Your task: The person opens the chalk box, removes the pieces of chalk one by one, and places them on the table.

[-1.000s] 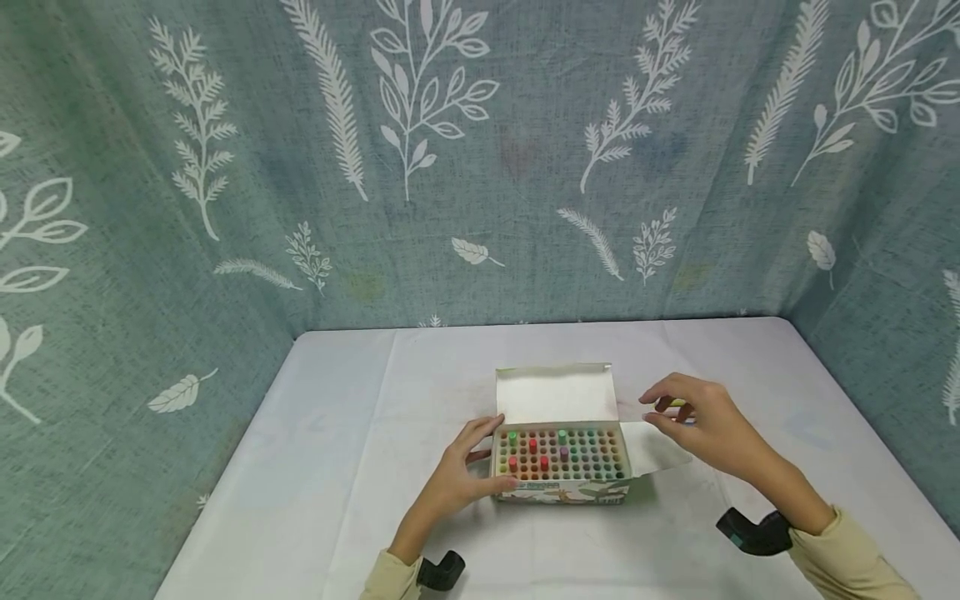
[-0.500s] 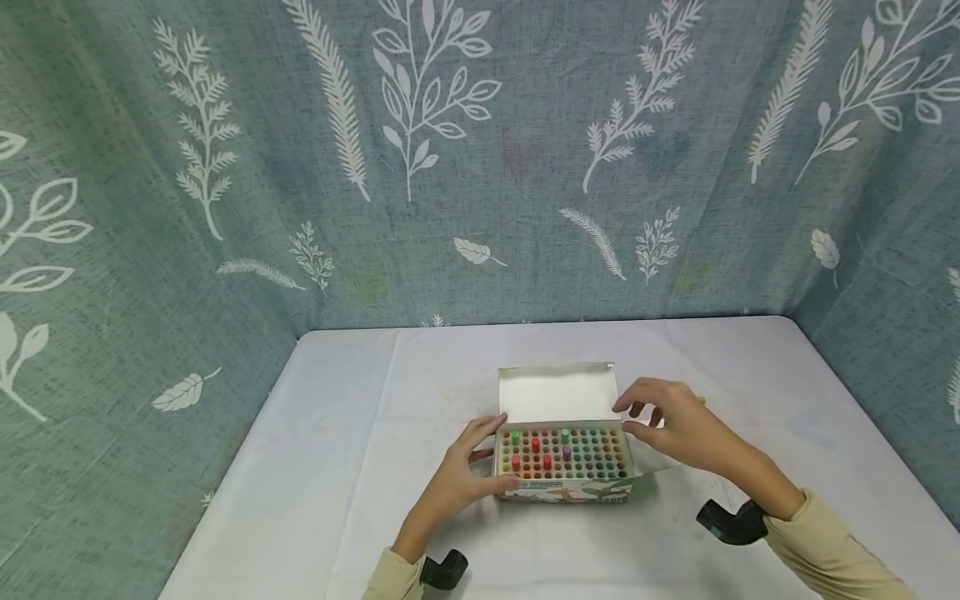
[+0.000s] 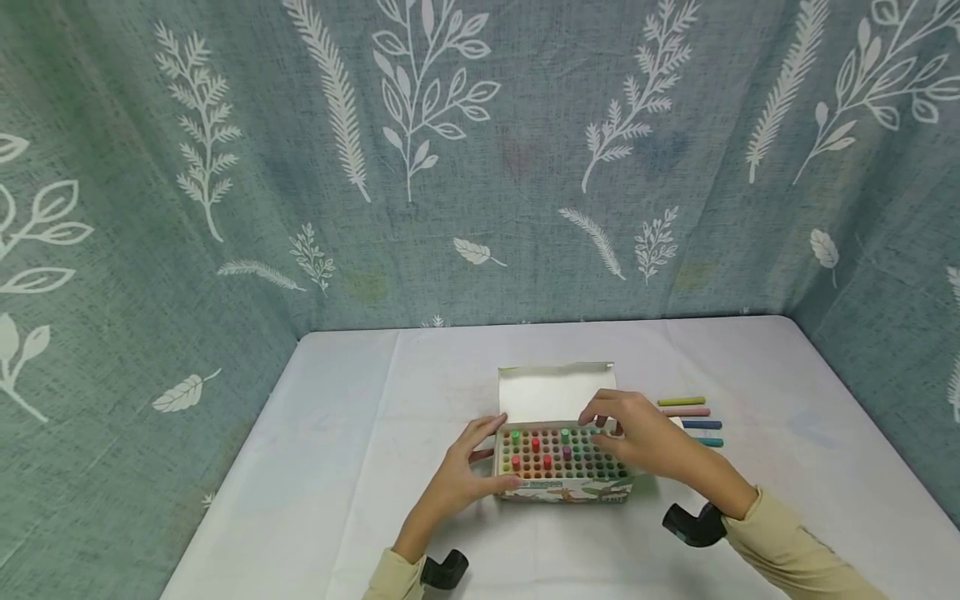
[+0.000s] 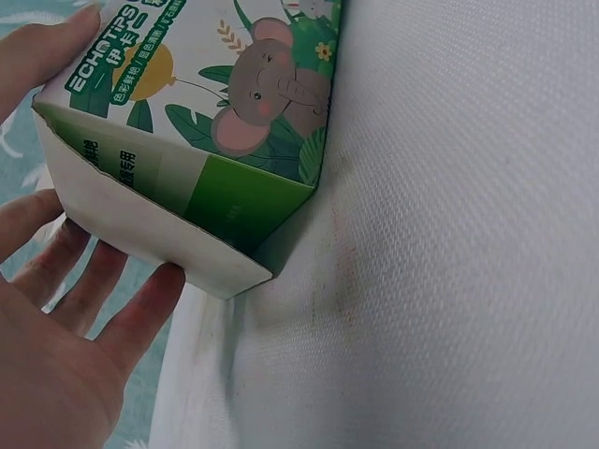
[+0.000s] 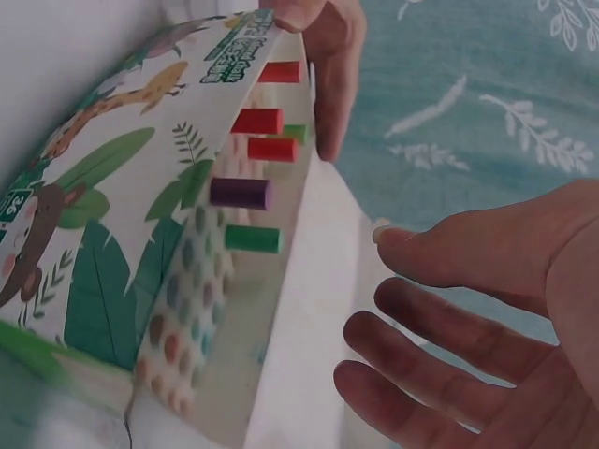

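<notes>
So, the relation that counts: right hand (image 3: 637, 429) sits over the far right part of the box (image 3: 562, 490), and the standing sticks are to its left. Closest of those are the green stick (image 3: 565, 435) in the far row and the purple stick (image 3: 566, 452) just nearer the person. Both are upright in their holes, long axis vertical, so my read is any grip on them comes from above. Three red sticks (image 3: 536, 444) and the second green stick (image 3: 515, 436) stand further left, on the left hand's side.

Other direction: yellow stick (image 3: 682, 401), pink stick (image 3: 686, 412), blue stick (image 3: 705, 424) and teal stick (image 3: 708, 442) lie flat on the table (image 3: 420, 383) right of the box, partly behind the right hand and forearm. Long axes run left-right, about parallel to the box's long side. Right hand is nearer to these by far.

Hand state: right is empty, fingers loosely bent, thumb apart from them in the wrist view. Can't tell if a fingertip touches the hole grid. Left hand (image 3: 465, 475) braces the box's left end, thumb on the front, fingers against the end flap (image 4: 154, 229). Lid (image 3: 555, 396) stands up behind.
</notes>
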The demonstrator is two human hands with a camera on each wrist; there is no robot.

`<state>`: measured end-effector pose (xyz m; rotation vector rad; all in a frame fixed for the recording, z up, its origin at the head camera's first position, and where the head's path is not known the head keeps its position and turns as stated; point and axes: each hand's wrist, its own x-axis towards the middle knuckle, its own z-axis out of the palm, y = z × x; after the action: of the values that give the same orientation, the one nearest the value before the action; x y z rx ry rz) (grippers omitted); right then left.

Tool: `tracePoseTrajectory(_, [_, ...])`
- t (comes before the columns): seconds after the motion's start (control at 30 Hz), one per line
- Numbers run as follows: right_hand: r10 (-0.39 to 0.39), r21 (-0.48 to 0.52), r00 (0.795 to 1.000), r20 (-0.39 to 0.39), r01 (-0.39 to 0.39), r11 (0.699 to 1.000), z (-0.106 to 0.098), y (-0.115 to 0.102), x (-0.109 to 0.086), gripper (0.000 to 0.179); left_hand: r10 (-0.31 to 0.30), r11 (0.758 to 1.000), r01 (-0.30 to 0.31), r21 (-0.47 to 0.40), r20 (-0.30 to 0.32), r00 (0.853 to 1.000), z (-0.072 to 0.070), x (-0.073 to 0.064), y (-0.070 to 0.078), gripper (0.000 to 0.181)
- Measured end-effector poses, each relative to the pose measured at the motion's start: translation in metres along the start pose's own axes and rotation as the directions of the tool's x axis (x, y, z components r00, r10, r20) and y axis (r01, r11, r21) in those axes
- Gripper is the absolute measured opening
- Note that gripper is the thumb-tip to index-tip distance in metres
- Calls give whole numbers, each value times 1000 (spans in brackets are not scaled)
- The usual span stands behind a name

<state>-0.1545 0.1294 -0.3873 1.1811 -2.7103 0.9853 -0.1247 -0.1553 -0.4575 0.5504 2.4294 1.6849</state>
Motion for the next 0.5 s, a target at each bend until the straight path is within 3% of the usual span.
tracePoseTrajectory(0.2, [10, -31, 999, 40, -9, 999, 15, 2, 11, 19, -6, 1000, 7, 26, -20, 1000, 2, 3, -20, 84])
tracePoseTrajectory(0.5, [4, -22, 996, 88, -2, 1000, 34, 3, 22, 24, -9, 999, 10, 32, -29, 1000, 2, 2, -19, 84])
